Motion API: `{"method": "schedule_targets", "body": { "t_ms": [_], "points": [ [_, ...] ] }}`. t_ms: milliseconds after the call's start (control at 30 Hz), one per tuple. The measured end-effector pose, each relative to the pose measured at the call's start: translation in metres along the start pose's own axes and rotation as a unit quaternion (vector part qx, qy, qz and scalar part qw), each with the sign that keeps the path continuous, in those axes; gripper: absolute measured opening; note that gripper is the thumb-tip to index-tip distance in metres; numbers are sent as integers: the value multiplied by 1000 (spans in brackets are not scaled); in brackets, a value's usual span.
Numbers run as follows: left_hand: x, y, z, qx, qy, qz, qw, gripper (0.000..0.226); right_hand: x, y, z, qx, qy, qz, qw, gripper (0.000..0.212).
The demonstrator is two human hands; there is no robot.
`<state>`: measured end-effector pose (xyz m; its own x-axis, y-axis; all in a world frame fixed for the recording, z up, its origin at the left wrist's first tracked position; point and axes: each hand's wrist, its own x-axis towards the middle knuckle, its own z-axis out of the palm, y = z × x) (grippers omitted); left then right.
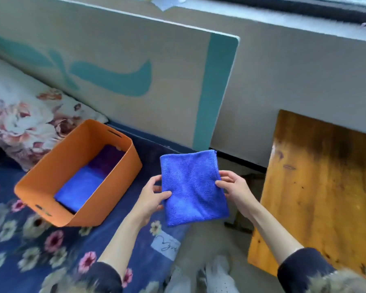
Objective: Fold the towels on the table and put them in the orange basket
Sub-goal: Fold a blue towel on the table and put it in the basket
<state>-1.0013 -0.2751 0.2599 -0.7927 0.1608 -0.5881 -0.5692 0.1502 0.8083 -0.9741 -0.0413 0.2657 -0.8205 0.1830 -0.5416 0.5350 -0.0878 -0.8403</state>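
A folded blue towel (pixel 191 187) hangs in the air between my hands, just right of the orange basket (pixel 49 176). My left hand (pixel 151 197) pinches its left edge, thumb on top. My right hand (pixel 234 189) pinches its right edge the same way. The basket stands on a dark floral bedspread. Inside it lies a folded blue towel (pixel 78 188), and behind that a purple towel (pixel 109 158).
A wooden table (pixel 317 187) is at the right, its top bare in view. A bed headboard (pixel 114 70) with teal shapes rises behind. A floral pillow (pixel 19 119) lies at the left. A grey wall ledge runs along the back.
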Motion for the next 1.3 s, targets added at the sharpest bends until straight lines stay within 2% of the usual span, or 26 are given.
{"method": "schedule_targets", "body": {
  "t_ms": [233,367,433,700,933,1133,1300],
  "points": [
    [-33,-31,-120,-102,128,-9,986,44,17,-25,142,-109,-123,-3,986,26],
    [-28,-33,-165,-162,191,1,968,29,42,-53,205,-165,-170,-19,971,26],
    [-17,-28,-185,-175,225,1,959,27,60,-69,237,-193,-192,-30,962,25],
    [76,-15,-260,-208,347,-16,914,40,171,-103,357,-342,-244,-96,902,20],
    [184,-57,-283,-237,349,-91,902,34,268,-60,420,-504,-262,-163,807,29],
    [243,-104,-288,-226,359,-131,896,31,312,-5,438,-568,-256,-181,761,39],
    [262,-125,-292,-196,361,-143,901,38,325,18,448,-607,-238,-180,736,43]
  ]
}}
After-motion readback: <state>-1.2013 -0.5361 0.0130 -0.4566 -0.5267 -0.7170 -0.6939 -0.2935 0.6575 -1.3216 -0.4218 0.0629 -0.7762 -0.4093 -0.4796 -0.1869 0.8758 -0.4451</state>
